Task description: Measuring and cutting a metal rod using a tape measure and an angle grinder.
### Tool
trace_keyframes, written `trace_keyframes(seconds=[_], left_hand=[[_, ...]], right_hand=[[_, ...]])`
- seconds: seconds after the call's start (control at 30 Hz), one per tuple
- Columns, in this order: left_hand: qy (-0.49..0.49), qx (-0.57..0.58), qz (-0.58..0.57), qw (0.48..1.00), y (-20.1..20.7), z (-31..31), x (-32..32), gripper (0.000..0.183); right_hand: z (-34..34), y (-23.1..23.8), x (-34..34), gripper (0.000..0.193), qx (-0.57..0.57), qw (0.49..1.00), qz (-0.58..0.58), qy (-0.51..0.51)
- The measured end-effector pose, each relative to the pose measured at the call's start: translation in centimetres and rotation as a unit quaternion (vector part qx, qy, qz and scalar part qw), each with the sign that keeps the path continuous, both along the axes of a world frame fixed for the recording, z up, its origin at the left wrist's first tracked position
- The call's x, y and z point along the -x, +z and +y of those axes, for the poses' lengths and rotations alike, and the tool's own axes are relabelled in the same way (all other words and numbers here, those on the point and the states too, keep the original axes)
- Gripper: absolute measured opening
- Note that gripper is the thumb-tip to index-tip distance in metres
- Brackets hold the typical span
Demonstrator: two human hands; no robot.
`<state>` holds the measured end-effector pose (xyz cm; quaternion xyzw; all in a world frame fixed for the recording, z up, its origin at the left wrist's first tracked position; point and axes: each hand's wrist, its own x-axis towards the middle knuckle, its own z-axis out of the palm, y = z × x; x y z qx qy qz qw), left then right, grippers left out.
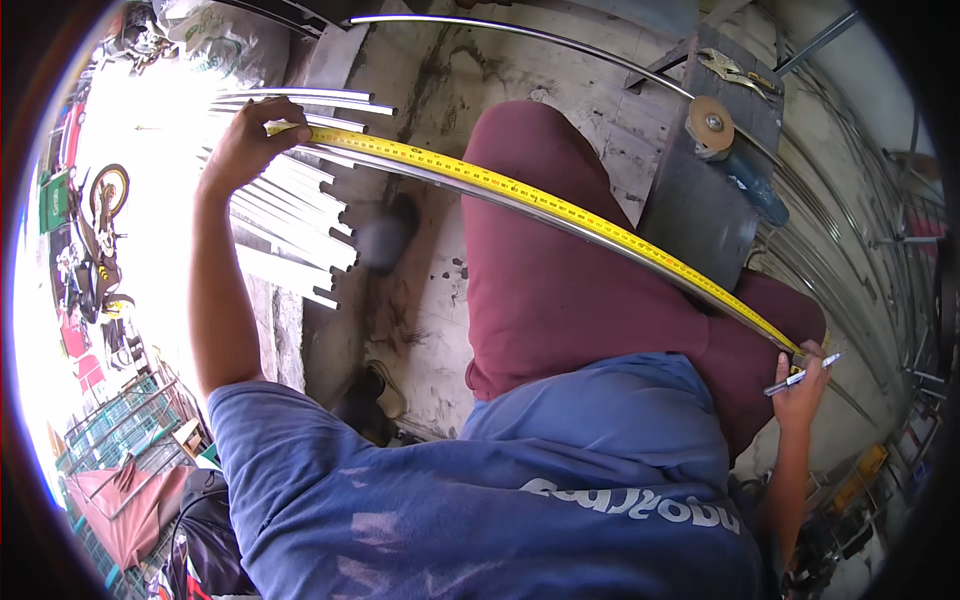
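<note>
A yellow tape measure (520, 193) is stretched along a shiny metal tube (580, 230) that crosses my lap. My left hand (255, 145) is closed around the tape's far-left part, above a pile of tubes. At the right end, my right hand (800, 390) is closed near my knee, with its fingers at the tape and a silver pen (785, 383) held between them. The tape's case does not show clearly.
Cut metal tubes (290, 220) lie at left in bright light. On a dark bench (690, 215) sit an angle grinder (752, 188) with a brown disc (711, 122) and locking pliers (728, 70). Long tubes (835, 240) lie at right. A bike (100, 230) stands far left.
</note>
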<state>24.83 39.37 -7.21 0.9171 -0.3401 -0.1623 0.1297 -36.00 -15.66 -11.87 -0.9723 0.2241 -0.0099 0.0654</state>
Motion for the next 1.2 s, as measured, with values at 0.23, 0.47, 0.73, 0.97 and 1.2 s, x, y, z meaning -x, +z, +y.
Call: trace_keyframes(seconds=[0.23,0.47,0.73,0.97,1.2], left_hand=[[-0.017,0.031,-0.007,0.999,-2.1,1.0,-0.5,0.019],[-0.013,0.015,-0.003,1.000,-2.3,2.4,-1.5,0.026],[-0.004,0.016,-0.024,1.000,-3.3,3.2,-1.4,0.031],[-0.006,0.035,-0.002,0.999,-3.2,3.0,-1.0,0.027],[0.011,0.058,0.012,0.998,-3.6,3.5,-0.9,0.029]], right_hand=[[2.3,2.2,-3.3,0.045,-0.010,0.998,-0.036,0.049],[10.1,6.4,-15.0,0.068,-0.391,0.902,-0.170,0.065],[19.8,5.9,-27.1,0.015,-0.573,0.784,-0.176,0.161],[23.5,0.8,-30.8,0.021,-0.534,0.774,-0.253,0.229],[25.1,-1.9,-32.2,0.029,-0.414,0.798,-0.343,0.273]])
